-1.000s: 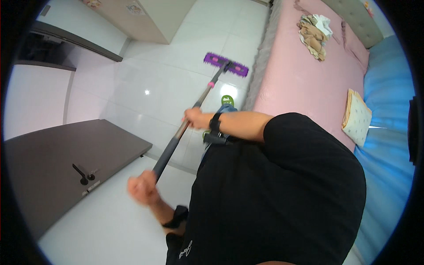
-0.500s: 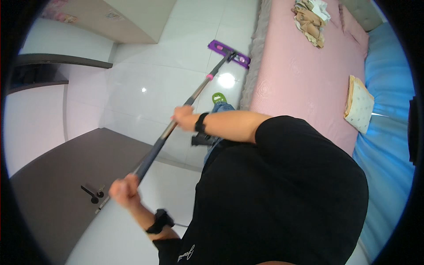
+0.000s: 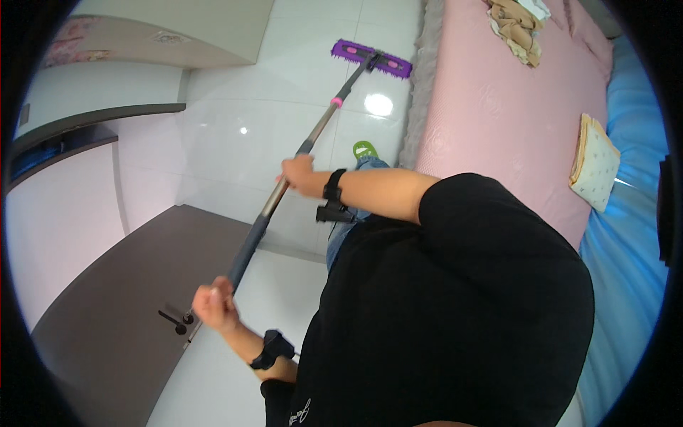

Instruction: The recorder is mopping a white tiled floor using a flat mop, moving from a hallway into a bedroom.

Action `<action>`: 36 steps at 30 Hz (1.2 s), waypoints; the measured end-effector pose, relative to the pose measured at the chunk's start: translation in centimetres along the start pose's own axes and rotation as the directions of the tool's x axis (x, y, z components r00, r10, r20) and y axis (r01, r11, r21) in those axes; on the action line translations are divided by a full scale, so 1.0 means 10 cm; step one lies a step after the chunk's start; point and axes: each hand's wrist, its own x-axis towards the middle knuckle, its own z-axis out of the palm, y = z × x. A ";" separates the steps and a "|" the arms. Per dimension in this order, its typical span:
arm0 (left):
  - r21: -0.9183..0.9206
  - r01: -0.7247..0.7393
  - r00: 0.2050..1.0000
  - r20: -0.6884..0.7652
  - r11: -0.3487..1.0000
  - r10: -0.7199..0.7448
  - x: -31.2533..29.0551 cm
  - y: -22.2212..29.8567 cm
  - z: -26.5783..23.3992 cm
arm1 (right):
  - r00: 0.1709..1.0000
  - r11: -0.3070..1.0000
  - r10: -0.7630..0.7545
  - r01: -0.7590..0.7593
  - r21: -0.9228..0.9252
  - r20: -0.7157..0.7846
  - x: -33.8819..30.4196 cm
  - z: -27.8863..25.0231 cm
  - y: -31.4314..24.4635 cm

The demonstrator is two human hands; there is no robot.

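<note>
Both my hands hold a flat mop with a long grey and metal pole [image 3: 320, 129]. My left hand [image 3: 215, 302] is closed around the upper end of the dark grip, near the brown door. Farther down the pole, my right hand [image 3: 297, 175] is wrapped around the metal section, its arm reaching across my body. The mop's purple fringed head [image 3: 371, 58] lies on the glossy white tiles beside the bed's grey skirt. A pink ring marks the pole above the head. My foot in a green slipper [image 3: 364, 149] stands near the pole.
On the right is a bed with a pink cover [image 3: 491, 121], crumpled beige clothes [image 3: 518, 30] and a folded pale cloth [image 3: 596, 167]. A pale cabinet [image 3: 220, 32] stands at the far left. The brown door [image 3: 135, 277] with a black handle is at the near left.
The mop head has slid farther away along the floor beside the bed and turned slightly. Both hands have moved a little with the pole. The whole view has shifted slightly.
</note>
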 end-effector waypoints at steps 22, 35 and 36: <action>-0.485 -0.265 0.815 0.349 0.833 0.463 0.19 -0.35 -3.40 | 0.779 0.450 -0.605 0.505 -0.736 0.165 0.17 2.10 2.84; -0.493 -0.573 0.546 0.366 0.654 0.754 -0.31 0.75 -5.28 | 0.641 0.845 0.408 -0.534 -0.003 0.650 -1.11 3.81 3.30; -0.644 -0.501 0.458 0.369 0.578 0.809 -0.26 0.76 -5.08 | 0.846 0.830 0.395 -0.496 0.255 0.359 -0.99 3.83 3.23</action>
